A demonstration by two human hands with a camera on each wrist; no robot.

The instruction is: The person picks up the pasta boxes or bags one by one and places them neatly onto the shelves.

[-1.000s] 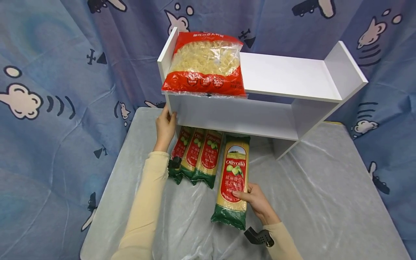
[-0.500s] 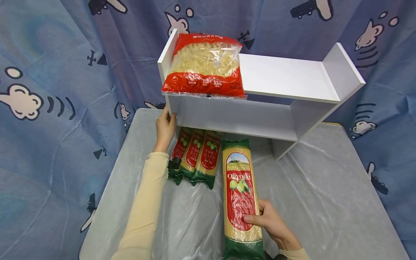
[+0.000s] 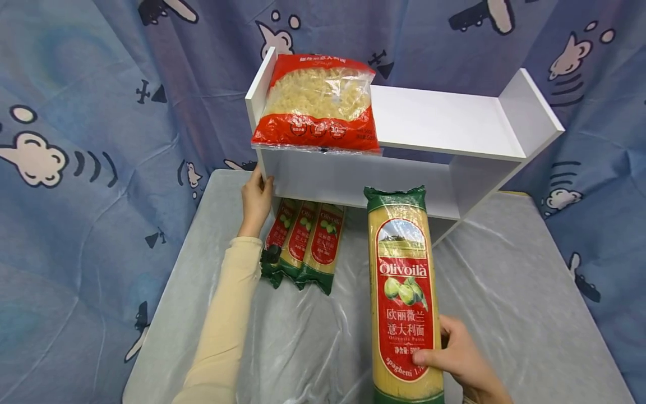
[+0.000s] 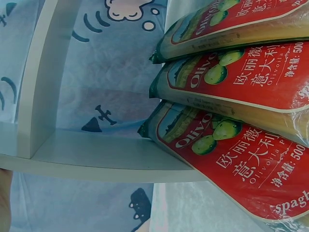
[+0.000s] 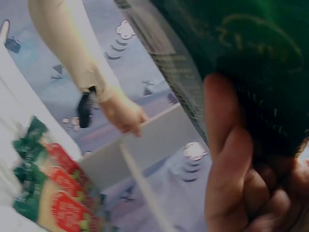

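My right hand (image 3: pixel 461 356) holds a spaghetti pack (image 3: pixel 406 286) by its lower right side, thumb across the front and fingers behind. The pack has a red label and green ends, and it stands off the table in front of the shelf. In the right wrist view the fingers (image 5: pixel 224 154) bend against the pack's green part. My left hand (image 3: pixel 256 202) grips the left side panel of the white shelf (image 3: pixel 419 120). Three more spaghetti packs (image 3: pixel 324 241) lie side by side, partly beneath the shelf's lower board; the left wrist view shows their labels (image 4: pixel 260 159) close up.
A red bag of short pasta (image 3: pixel 320 104) lies on the shelf's top board at the left, overhanging its front edge. A grey cloth-covered table (image 3: pixel 510 314) spreads under everything. Behind hangs a blue patterned curtain (image 3: pixel 101 224).
The right hand has lifted the spaghetti pack off the table by the shelf and brought it nearer to the camera and rightward. The left hand stays on the shelf panel.
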